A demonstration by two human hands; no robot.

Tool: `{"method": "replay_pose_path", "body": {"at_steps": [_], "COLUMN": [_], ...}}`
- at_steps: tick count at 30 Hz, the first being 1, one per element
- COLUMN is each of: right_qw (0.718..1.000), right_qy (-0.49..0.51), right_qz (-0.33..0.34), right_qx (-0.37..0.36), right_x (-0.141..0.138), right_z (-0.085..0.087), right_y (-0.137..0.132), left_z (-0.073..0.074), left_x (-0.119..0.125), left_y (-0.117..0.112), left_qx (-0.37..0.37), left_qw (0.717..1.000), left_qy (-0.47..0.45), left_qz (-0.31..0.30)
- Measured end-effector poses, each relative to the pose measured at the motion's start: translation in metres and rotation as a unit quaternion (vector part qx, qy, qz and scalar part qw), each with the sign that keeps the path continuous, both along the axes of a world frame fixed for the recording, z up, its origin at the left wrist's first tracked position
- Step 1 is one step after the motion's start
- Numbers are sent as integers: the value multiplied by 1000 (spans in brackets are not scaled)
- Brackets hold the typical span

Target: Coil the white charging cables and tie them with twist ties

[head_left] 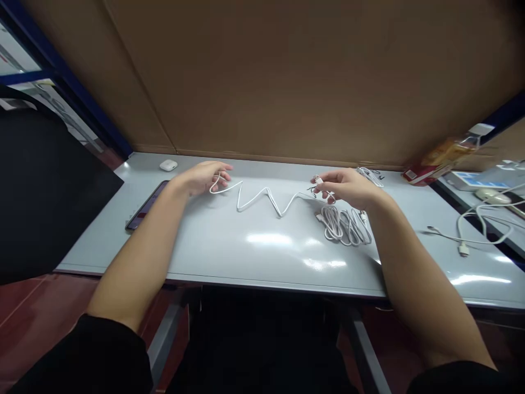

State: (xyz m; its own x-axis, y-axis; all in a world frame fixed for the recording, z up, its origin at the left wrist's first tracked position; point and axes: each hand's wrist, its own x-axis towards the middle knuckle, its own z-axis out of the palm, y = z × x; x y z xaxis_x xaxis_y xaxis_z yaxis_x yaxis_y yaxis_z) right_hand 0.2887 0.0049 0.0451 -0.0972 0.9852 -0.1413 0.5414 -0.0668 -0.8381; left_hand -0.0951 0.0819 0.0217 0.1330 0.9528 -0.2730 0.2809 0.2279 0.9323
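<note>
A white USB cable [268, 191] lies in zigzag bends on the grey table between my hands. My left hand [204, 178] has its fingers curled about one end of it, and a small loop stands out by the fingertips. Between the thumb and fingers of my right hand [344, 185] is the other end, with its USB plug [318, 180] pointing up and left. Thin black ties [312, 190] show just under those fingertips. Right below this hand lie coiled white cables [344, 225], bundled side by side.
At the left are a phone [143, 213], partly behind my forearm, and a white earbud case [168, 165]. Another coiled cable [370, 176] lies behind my right hand. A bottle [445, 156] leans at the back right, near a loose cable [463, 247] and a mouse [492, 196]. Cardboard [287, 82] walls the back.
</note>
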Motion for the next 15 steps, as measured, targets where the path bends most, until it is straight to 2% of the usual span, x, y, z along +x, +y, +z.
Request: {"method": "replay_pose_path", "body": {"at_steps": [5,9,15], "right_qw": [998,998,994], "right_qy": [55,63,108], "right_qz": [5,-7,4], "right_qx": [-3,-2,-7], "right_x": [-2,-3,-5], "right_z": [-3,-2,-5], "right_y": [0,-1,-1], "left_z": [-1,1,-1], "left_x": [-1,-1,6], "left_y": [-4,-7,-8], "left_qx": [5,43,68], "left_qw": [999,997,997], "left_qy": [21,42,33], "left_qz": [-29,-55,17]}}
